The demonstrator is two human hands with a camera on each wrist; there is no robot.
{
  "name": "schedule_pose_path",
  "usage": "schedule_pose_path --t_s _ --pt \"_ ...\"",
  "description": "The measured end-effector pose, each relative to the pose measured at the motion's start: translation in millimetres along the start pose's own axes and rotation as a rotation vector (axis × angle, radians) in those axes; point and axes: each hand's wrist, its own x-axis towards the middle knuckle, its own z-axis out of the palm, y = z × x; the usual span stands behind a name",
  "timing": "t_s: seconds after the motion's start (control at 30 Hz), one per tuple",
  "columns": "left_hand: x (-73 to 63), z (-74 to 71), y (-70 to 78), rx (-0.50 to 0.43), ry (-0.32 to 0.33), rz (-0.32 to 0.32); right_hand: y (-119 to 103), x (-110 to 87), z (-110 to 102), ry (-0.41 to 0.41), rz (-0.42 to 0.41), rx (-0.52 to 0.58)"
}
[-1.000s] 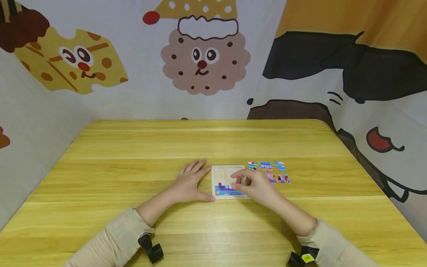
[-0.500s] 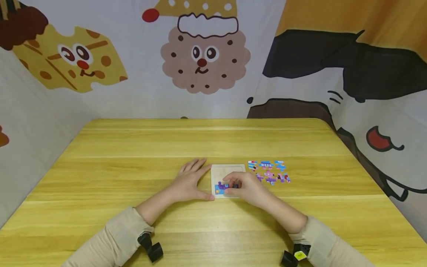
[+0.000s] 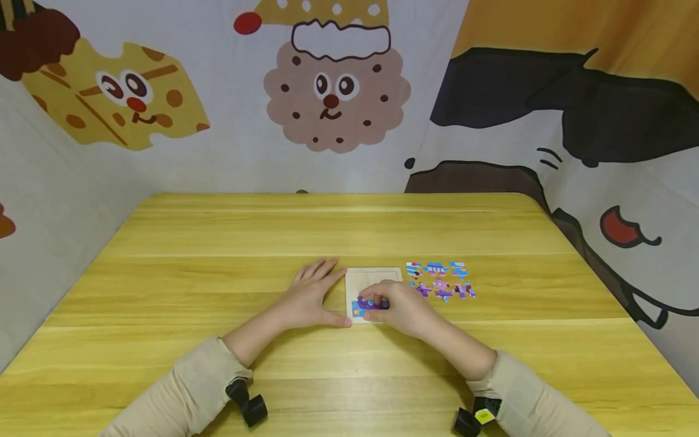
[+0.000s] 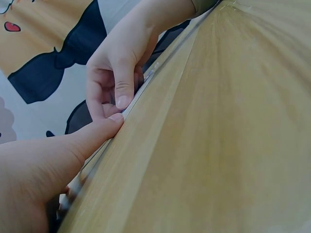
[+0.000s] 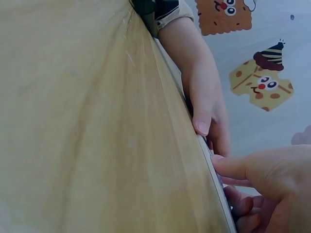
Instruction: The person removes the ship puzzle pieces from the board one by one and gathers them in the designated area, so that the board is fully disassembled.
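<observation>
A small light-wood puzzle tray (image 3: 373,271) lies on the table, with blue and purple jigsaw pieces (image 3: 357,309) along its near side. My left hand (image 3: 312,303) is spread at the tray's left edge, thumb at the near corner and fingers by the far corner. My right hand (image 3: 401,306) is over the tray's near right part, its thumb and bent index finger at a purple puzzle piece (image 3: 377,305); the other fingers and the palm hide the tray's right end. In the left wrist view, the right hand (image 4: 121,73) shows thumb and index finger close to the tray edge.
Several loose jigsaw pieces (image 3: 435,269) in blue, pink and purple lie just right of the tray. The wooden table (image 3: 218,243) reaches back to a cartoon-printed cloth (image 3: 229,164). Black wrist cameras (image 3: 253,411) sit by both sleeves.
My right hand has shifted left along the near row of pieces and come down closer over it. More loose pieces on the right now show. The left hand has stayed in place.
</observation>
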Motion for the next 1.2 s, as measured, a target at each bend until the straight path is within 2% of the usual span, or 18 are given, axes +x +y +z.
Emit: schedule_pose_path --t_s 0.47,0.73,1.0,1.2 --pt "-0.6 -0.7 1.0 -0.003 0.001 0.000 -6.4 0.0 -1.9 -0.026 -0.009 -0.085" --pt "-0.6 0.0 0.0 -0.007 0.004 0.002 -7.9 -1.1 -1.1 -0.021 0.001 -0.092" --pt "0.0 0.1 -1.2 -0.002 0.002 0.002 -8.8 -5.2 3.9 0.058 -0.011 -0.121" --pt "0.4 -0.3 -0.8 -0.002 0.003 0.006 -6.9 -6.7 7.1 0.122 -0.051 -0.070"
